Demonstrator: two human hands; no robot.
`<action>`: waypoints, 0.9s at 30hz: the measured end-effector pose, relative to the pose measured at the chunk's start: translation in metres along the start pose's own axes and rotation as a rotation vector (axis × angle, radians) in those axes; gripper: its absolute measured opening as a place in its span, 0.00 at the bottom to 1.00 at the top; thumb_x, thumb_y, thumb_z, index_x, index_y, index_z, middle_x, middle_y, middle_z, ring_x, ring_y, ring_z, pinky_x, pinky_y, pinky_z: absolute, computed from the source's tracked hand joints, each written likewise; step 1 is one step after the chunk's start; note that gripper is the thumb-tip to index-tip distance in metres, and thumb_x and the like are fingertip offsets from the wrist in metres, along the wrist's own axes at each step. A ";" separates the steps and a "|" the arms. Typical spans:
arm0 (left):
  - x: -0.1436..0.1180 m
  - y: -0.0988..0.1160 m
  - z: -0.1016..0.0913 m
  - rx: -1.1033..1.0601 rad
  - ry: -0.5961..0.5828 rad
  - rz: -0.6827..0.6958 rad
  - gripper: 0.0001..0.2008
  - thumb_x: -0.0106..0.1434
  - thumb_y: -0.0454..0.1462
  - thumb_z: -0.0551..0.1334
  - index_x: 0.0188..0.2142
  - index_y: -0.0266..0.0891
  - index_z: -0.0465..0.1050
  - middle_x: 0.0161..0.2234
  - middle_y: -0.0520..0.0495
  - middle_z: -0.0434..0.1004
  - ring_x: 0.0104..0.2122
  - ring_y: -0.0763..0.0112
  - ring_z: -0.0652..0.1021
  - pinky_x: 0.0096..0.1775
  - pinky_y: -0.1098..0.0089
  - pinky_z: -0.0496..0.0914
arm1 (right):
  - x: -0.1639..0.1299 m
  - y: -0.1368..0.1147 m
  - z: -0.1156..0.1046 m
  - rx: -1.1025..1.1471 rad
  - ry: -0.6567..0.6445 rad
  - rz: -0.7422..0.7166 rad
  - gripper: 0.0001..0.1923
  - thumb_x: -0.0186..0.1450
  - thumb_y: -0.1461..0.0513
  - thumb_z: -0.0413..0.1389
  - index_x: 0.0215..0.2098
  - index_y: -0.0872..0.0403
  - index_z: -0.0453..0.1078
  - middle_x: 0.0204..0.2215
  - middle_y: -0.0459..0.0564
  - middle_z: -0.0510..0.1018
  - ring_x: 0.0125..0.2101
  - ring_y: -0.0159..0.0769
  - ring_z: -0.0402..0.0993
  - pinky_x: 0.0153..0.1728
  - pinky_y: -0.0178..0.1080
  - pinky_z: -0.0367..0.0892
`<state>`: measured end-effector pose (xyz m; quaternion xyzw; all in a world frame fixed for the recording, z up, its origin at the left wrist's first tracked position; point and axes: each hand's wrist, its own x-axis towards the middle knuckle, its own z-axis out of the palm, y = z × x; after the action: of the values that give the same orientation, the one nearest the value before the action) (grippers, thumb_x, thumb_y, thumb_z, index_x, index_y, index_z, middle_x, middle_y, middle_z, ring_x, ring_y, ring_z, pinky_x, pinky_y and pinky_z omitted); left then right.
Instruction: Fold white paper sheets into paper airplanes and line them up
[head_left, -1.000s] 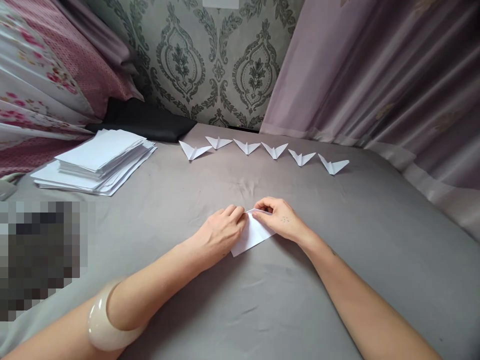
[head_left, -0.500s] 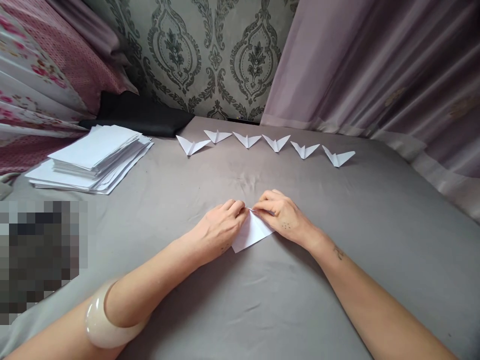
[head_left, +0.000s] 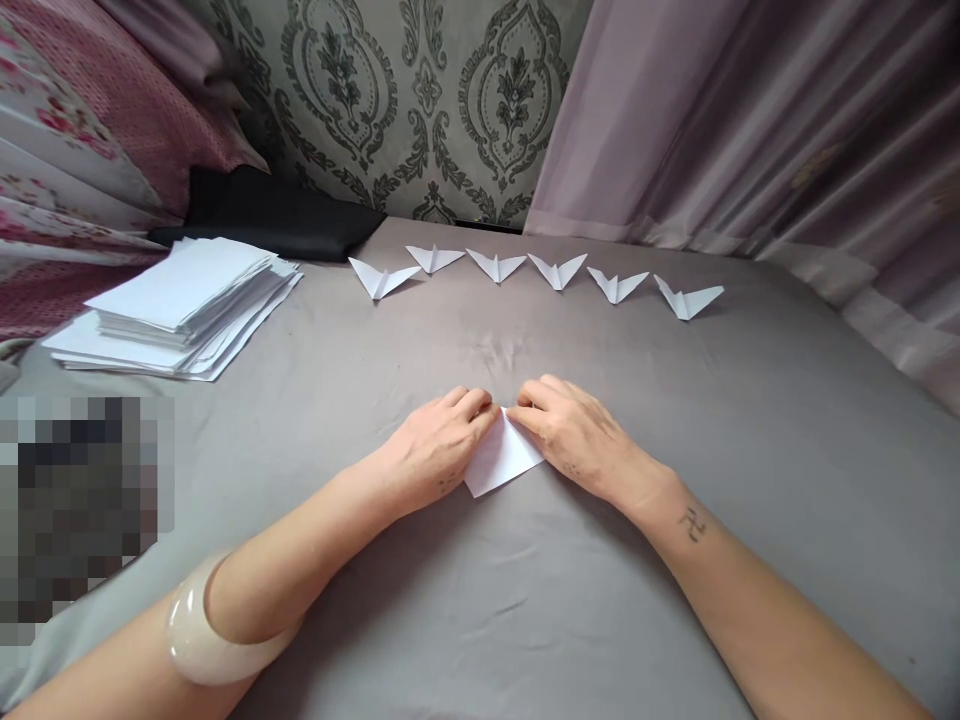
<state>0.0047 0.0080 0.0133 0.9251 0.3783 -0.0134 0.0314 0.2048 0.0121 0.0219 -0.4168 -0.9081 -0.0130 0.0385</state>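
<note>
A small sheet of white paper (head_left: 504,458), partly folded, rests on the grey cloth in front of me, its near edge slanting and its far end narrowed between my fingers. My left hand (head_left: 444,437) is closed, thumb and fingers pinching the paper's upper left side. Opposite it, my right hand (head_left: 574,430) curls its fingers down and grips the upper right side. The fingertips almost meet at the narrow far end. Both hands cover the paper's side edges, so its full outline is hidden.
Several folded white paper planes (head_left: 557,272) stand in a row at the back. On the left lies a stack of white paper (head_left: 184,285), with a black cloth (head_left: 277,213) behind it. Curtains (head_left: 675,120) hang at the right; a blurred-out patch (head_left: 82,520) covers the lower left.
My right hand has turned slightly, its fingers curling lower onto the paper's far end. Both hands keep hold of the paper. The view has shifted a little.
</note>
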 end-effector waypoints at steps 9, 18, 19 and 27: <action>-0.003 -0.009 0.001 -0.172 0.070 -0.021 0.18 0.69 0.32 0.45 0.55 0.38 0.62 0.49 0.42 0.69 0.42 0.66 0.72 0.38 0.68 0.70 | -0.003 0.001 -0.002 0.046 0.006 -0.001 0.12 0.68 0.69 0.48 0.36 0.53 0.73 0.31 0.47 0.68 0.31 0.33 0.56 0.31 0.37 0.52; -0.003 -0.010 0.006 -0.041 0.056 0.047 0.22 0.67 0.29 0.46 0.59 0.40 0.59 0.49 0.40 0.67 0.39 0.65 0.69 0.37 0.68 0.69 | -0.004 0.001 -0.002 0.070 0.008 0.016 0.13 0.69 0.67 0.48 0.37 0.51 0.74 0.31 0.48 0.68 0.30 0.34 0.57 0.31 0.37 0.52; -0.003 -0.011 0.006 -0.035 0.062 0.048 0.22 0.67 0.29 0.46 0.59 0.40 0.59 0.49 0.40 0.67 0.39 0.66 0.69 0.37 0.68 0.69 | -0.005 0.000 -0.002 0.073 0.006 0.018 0.13 0.69 0.67 0.48 0.38 0.51 0.74 0.31 0.48 0.68 0.31 0.34 0.57 0.31 0.37 0.52; -0.002 -0.011 0.007 -0.011 0.070 0.053 0.21 0.68 0.31 0.46 0.59 0.40 0.61 0.50 0.41 0.67 0.39 0.65 0.68 0.38 0.69 0.68 | -0.013 -0.007 -0.003 0.006 -0.014 0.026 0.12 0.69 0.69 0.47 0.42 0.52 0.71 0.33 0.49 0.69 0.32 0.35 0.58 0.32 0.37 0.52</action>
<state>-0.0047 0.0142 0.0062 0.9345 0.3544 0.0220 0.0236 0.2083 -0.0019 0.0235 -0.4287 -0.9028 -0.0067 0.0335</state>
